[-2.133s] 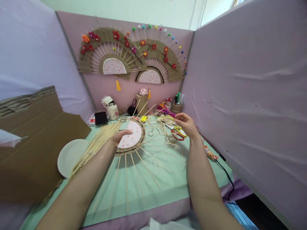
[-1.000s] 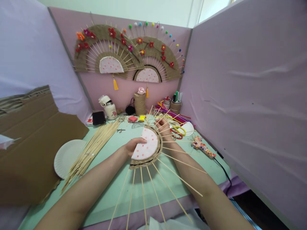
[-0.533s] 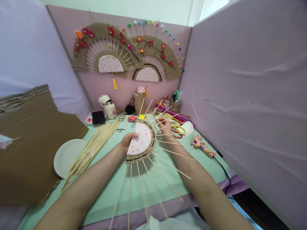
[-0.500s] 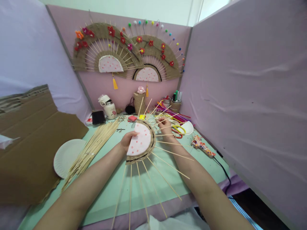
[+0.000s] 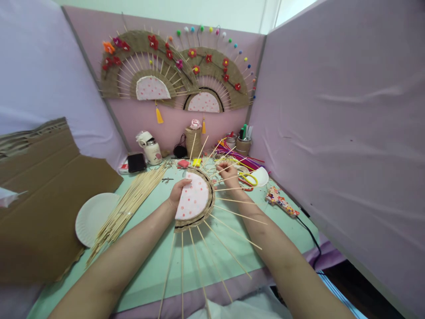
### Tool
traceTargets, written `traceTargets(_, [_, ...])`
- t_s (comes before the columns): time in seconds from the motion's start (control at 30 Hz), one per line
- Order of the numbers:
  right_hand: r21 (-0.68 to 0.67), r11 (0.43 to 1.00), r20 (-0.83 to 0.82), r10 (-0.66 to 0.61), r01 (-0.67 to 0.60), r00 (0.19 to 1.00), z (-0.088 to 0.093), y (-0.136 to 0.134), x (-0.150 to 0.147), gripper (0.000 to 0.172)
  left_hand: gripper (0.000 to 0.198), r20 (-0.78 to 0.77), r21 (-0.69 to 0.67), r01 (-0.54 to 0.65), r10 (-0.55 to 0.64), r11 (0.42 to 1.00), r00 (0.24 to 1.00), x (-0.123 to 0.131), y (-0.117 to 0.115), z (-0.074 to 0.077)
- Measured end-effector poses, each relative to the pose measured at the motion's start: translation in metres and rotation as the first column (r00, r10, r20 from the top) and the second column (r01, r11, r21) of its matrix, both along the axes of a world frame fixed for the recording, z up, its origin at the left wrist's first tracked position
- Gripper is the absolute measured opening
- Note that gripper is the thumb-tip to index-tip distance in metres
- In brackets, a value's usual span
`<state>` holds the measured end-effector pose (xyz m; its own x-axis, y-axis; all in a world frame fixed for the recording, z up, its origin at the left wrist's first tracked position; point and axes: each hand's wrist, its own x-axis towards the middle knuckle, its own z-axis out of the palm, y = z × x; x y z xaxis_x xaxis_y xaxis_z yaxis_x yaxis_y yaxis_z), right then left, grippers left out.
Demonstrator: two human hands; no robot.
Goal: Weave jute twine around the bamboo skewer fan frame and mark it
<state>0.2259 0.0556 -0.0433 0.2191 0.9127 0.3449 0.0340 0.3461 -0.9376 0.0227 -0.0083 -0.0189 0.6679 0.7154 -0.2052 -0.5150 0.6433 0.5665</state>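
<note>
A half-round fan base, white with pink dots and edged in twine and a black band, is held up over the table with its flat side to the left. My left hand grips that flat side, thumb on the dotted face. Thin bamboo sticks spread from the curved edge. At the upper right sticks, my right hand has its fingers pinched together. Some sticks cross in front of it, and what the fingertips hold is too small to make out.
A bundle of bamboo sticks lies left beside a paper plate and cardboard. Scissors and a patterned glue gun with a cord lie right. A bottle and twine roll stand behind; decorated fans hang at the back.
The fan base has turned and lowered slightly, its lower sticks swinging a little to the right. My left hand has moved slightly with it, while my right hand stays nearly in place.
</note>
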Motion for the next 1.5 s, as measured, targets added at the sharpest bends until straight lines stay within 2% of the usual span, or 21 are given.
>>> traceTargets(0.17, [0.021, 1.0, 0.008, 0.005, -0.005, 1.0, 0.002, -0.001, 0.0, 0.02, 0.058, 0.128, 0.054, 0.017, -0.024, 0.998, 0.991, 0.008, -0.007, 0.005])
traceTargets(0.33, [0.027, 0.999, 0.009, 0.027, -0.028, 1.0, 0.002, -0.001, 0.001, 0.02, 0.056, 0.1, 0.037, 0.011, -0.015, 0.999, 0.995, 0.008, -0.009, 0.008])
traceTargets(0.47, [0.019, 0.997, 0.072, 0.077, -0.078, 0.994, 0.006, 0.0, 0.007, 0.019, 0.054, 0.099, 0.043, 0.005, -0.009, 0.999, 0.995, 0.009, -0.011, 0.011])
traceTargets(0.6, [-0.024, 0.981, 0.141, 0.196, -0.194, 0.97, 0.013, 0.001, 0.027, 0.023, 0.057, 0.045, 0.055, 0.009, -0.011, 0.998, 0.999, 0.005, -0.005, 0.009])
traceTargets(0.7, [-0.073, 0.948, 0.14, 0.319, -0.311, 0.937, 0.016, 0.002, 0.049, 0.031, 0.058, -0.012, 0.038, -0.015, 0.015, 0.999, 1.0, -0.001, 0.0, 0.007])
traceTargets(0.8, [-0.099, 0.929, 0.138, 0.366, -0.355, 0.92, 0.015, 0.004, 0.068, 0.037, 0.057, 0.007, 0.018, -0.042, 0.042, 0.999, 0.999, -0.003, 0.0, 0.011])
traceTargets(0.93, [-0.121, 0.952, 0.187, 0.301, -0.282, 0.935, 0.012, 0.006, 0.081, 0.034, 0.056, 0.07, -0.007, -0.045, 0.046, 0.999, 0.997, 0.001, -0.008, 0.021])
traceTargets(1.03, [-0.024, 0.978, 0.224, 0.206, -0.206, 0.952, 0.018, 0.004, 0.083, 0.027, 0.056, 0.069, -0.018, -0.035, 0.036, 0.999, 0.997, 0.004, -0.012, 0.026])
traceTargets(1.2, [0.102, 0.994, 0.181, 0.024, -0.043, 0.983, 0.034, 0.0, 0.082, 0.016, 0.053, 0.052, -0.01, 0.019, -0.018, 1.0, 0.998, 0.002, -0.01, 0.021])
traceTargets(1.37, [0.189, 0.981, 0.161, -0.068, 0.037, 0.985, 0.048, -0.002, 0.086, 0.022, 0.047, -0.03, -0.034, -0.05, 0.049, 0.998, 0.998, -0.005, -0.001, 0.015])
traceTargets(1.5, [0.207, 0.976, 0.25, -0.118, 0.066, 0.961, 0.063, -0.008, 0.091, 0.024, 0.046, 0.05, 0.012, 0.058, -0.059, 0.998, 0.997, -0.004, -0.005, 0.015])
